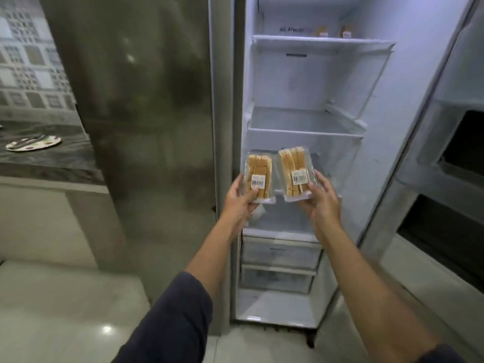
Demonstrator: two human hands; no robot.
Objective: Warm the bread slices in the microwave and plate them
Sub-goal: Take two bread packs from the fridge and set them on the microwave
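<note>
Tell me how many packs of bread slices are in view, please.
2. The left hand holds one clear pack, the right hand holds the other pack, both before the open fridge. The frosted drawers could hide more.

Left grip point(239, 203) holds bread pack point(258, 176); right grip point(323, 203) holds second pack point(294, 174).

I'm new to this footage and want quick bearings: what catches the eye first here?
At centre frame, the left hand grips the left bread pack and the right hand grips the right bread pack, both clear and labelled, in front of the open fridge. At far left, a patterned plate sits on the dark counter.
</note>
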